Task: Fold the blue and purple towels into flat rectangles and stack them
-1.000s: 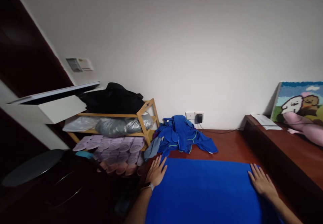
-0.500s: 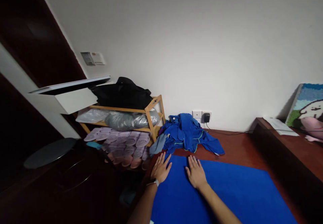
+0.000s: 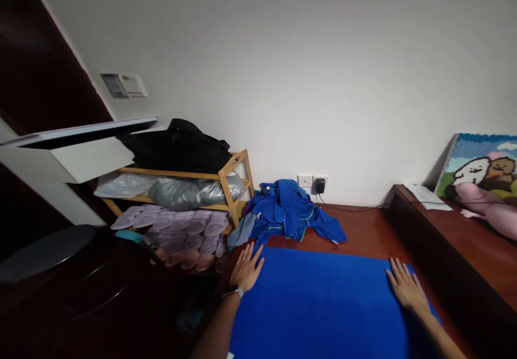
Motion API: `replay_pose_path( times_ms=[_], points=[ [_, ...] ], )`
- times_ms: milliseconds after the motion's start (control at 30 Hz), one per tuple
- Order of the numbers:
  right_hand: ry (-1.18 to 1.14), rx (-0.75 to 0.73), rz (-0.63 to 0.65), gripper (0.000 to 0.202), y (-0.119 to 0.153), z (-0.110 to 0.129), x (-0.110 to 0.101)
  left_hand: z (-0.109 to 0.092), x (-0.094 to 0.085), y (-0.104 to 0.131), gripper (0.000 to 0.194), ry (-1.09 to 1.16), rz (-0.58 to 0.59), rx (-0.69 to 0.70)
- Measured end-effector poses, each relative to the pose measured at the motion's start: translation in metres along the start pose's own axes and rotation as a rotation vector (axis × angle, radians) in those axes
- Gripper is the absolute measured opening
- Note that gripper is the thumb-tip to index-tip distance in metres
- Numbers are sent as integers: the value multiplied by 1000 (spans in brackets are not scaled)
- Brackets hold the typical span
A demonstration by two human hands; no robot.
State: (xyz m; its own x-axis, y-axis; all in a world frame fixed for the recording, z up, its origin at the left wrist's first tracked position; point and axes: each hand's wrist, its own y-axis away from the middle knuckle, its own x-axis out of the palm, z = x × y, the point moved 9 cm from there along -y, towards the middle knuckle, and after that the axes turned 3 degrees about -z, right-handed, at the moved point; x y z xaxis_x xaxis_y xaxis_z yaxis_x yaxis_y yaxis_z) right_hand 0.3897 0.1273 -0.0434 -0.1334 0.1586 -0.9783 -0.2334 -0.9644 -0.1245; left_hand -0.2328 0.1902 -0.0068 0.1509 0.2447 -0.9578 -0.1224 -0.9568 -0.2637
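A flat blue cloth point(image 3: 323, 294) lies spread over the reddish-brown wooden surface point(image 3: 363, 232). On its far left corner rests my left hand point(image 3: 246, 268), palm down with fingers spread, a watch on the wrist. My right hand point(image 3: 407, 288) lies flat near the cloth's far right corner, fingers apart. Neither hand holds anything. Just beyond the cloth, against the wall, sits a crumpled pile of blue clothes point(image 3: 285, 211), with a grey-blue piece point(image 3: 242, 230) at its left side.
Left of the surface stands a wooden rack point(image 3: 226, 192) with a black bag point(image 3: 181, 149), plastic-wrapped items and several slippers point(image 3: 194, 223). A black plug point(image 3: 320, 185) trails a cable rightward. On the raised right ledge are papers point(image 3: 428, 197), a pink plush point(image 3: 484, 205) and a picture point(image 3: 480, 167).
My right hand has slid right across the cloth, from near the middle to the far right corner. My left hand stays on the left corner. The view has turned slightly right.
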Motion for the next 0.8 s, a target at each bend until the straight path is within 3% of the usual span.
replay_pose_path(
  times_ms=[100,167,233,300,367,500,600,700,800],
  points=[
    [-21,17,39,77,-5,-28,-3,-1,-3,-3,59,-20,46,-19],
    [-42,24,43,77,-6,-24,-11,-3,-10,-4,60,-30,74,-31],
    [-55,13,18,77,-2,-3,-23,-7,-24,1,61,-39,52,-43],
    [-66,-6,-38,76,11,31,-38,-15,-41,14,61,-36,-21,-37],
    [-85,-53,-80,75,34,84,-49,-28,-53,37,59,-11,-65,1],
    [-216,-321,21,71,105,231,-47,-54,-52,99,53,46,11,114],
    [-302,-466,133,69,153,324,-41,-55,-51,135,54,43,62,91],
    [-316,-498,226,70,176,367,-33,-51,-52,150,56,30,102,51],
    [-292,-483,244,70,180,361,-28,-50,-56,152,56,28,118,36]
  ],
)
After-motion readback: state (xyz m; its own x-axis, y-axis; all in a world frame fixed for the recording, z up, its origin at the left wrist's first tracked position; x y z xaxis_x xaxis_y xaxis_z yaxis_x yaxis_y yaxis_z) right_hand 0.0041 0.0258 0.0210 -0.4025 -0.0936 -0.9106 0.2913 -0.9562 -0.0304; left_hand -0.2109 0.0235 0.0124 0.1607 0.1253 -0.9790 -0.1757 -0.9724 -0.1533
